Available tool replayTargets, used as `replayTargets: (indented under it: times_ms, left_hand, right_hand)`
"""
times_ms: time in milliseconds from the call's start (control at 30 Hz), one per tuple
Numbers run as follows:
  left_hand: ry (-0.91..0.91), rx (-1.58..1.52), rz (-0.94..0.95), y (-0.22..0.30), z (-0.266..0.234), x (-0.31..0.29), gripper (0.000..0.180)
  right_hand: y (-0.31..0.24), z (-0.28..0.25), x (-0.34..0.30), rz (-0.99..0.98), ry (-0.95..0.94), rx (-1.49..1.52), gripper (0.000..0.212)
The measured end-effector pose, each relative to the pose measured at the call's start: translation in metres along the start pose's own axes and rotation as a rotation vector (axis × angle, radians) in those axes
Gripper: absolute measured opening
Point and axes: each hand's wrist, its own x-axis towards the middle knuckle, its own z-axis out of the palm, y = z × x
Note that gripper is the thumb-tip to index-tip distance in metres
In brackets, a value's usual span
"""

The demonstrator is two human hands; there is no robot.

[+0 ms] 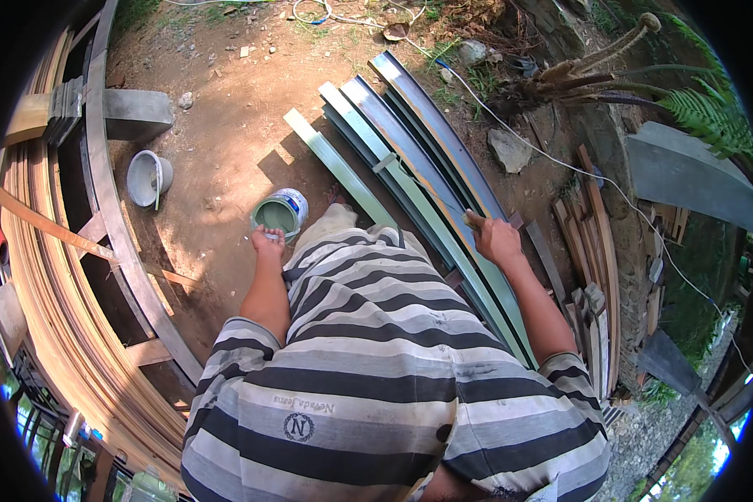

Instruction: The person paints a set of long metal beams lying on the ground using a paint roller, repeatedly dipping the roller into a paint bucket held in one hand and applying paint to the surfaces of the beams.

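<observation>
My right hand (499, 244) is closed round the handle of a small paint roller. Its thin wire frame reaches forward to a short, pale roller head (384, 163) on a long metal channel (418, 186). Several such channels lie side by side on the ground, some surfaces pale green, others bare grey with rusty brown streaks. Left of them, a separate pale green bar (330, 156) lies apart. My left hand (268, 242) grips the near edge of a paint can (294, 202), tilted with its mouth toward me. Grey-green paint shows inside; the exact finger hold is partly hidden.
A pale bucket (164, 174) stands on the dirt to the left. Beyond it, long wooden strips (54, 276) lie behind a curved beam (119, 184). To the right are a rock (509, 151), loose timber pieces (590, 226) and a white cable (552, 156).
</observation>
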Motion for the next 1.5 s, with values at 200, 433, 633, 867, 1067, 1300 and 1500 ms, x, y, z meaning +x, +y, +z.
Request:
replayTargets:
  times_ms: [200,433,633,867,1067,1300,1500]
  left_hand:
    - [-0.009,0.055,0.032,-0.008,0.005,0.005,0.024]
    - [0.047,0.085,-0.012,-0.006,-0.024,0.010,0.026]
    - [0.051,0.103,-0.010,-0.007,-0.020,0.003,0.026]
    - [0.024,0.162,0.013,-0.014,0.006,0.006,0.025]
    - [-0.007,0.133,0.032,-0.009,0.022,0.005,0.025]
    - [-0.022,0.089,-0.005,-0.004,0.032,0.002,0.022]
    - [-0.041,0.043,0.002,-0.003,0.024,0.002,0.022]
  right_hand:
    - [-0.017,0.015,0.026,-0.009,0.002,0.043,0.050]
    - [0.113,0.058,-0.096,0.108,-0.142,-0.021,0.053]
    - [0.100,0.106,-0.100,0.120,-0.128,0.035,0.056]
    - [0.004,0.079,-0.018,0.094,-0.009,0.139,0.056]
    - [0.110,0.107,-0.119,0.169,-0.097,0.055,0.059]
    - [0.123,0.125,-0.146,0.154,-0.137,0.026,0.059]
    - [0.019,0.075,-0.008,0.063,-0.035,0.104,0.054]
